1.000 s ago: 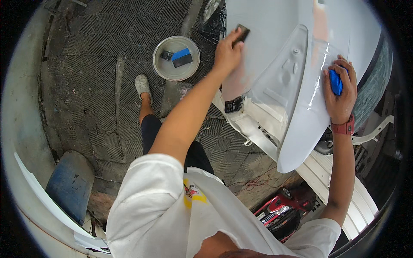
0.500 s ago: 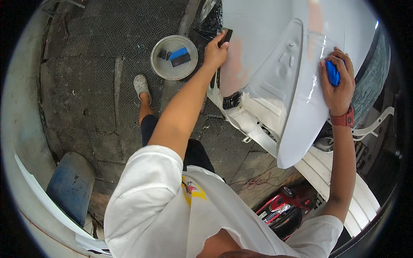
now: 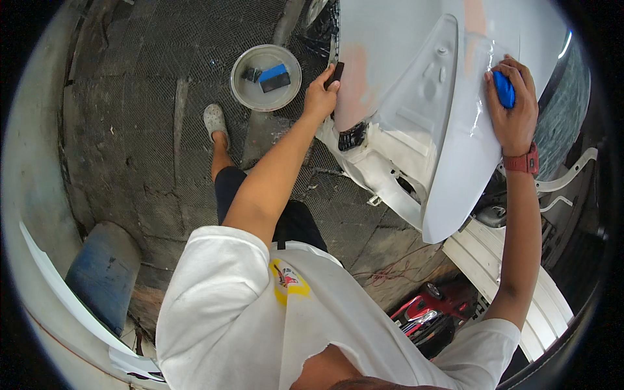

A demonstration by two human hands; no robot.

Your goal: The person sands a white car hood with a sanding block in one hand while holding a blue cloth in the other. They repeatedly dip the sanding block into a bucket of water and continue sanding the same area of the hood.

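My left hand (image 3: 320, 97) grips a narrow dark block (image 3: 335, 75) against the left edge of a grey-white car body panel (image 3: 396, 58), beside a pinkish patch (image 3: 355, 81). Over on the right, my right hand (image 3: 517, 110) is closed round a soft blue wad, perhaps a cloth (image 3: 504, 90), and presses it on the wet, glossy slope of the panel. A red wristwatch (image 3: 522, 161) is on that wrist. Between the hands lies a recessed, ribbed part of the bodywork (image 3: 422, 84).
A round basin (image 3: 235, 88) of water on the dark textured floor holds a blue-and-black block (image 3: 274, 78) and a dark piece. Near the lower left lies a blue drum (image 3: 104, 273). White slatted panels (image 3: 513, 279) and a red vehicle (image 3: 429, 312) are at the lower right.
My left hand has drawn the dark block along the panel edge toward me. The right hand keeps nearly the same spot on the panel, while the whole view has shifted a little.
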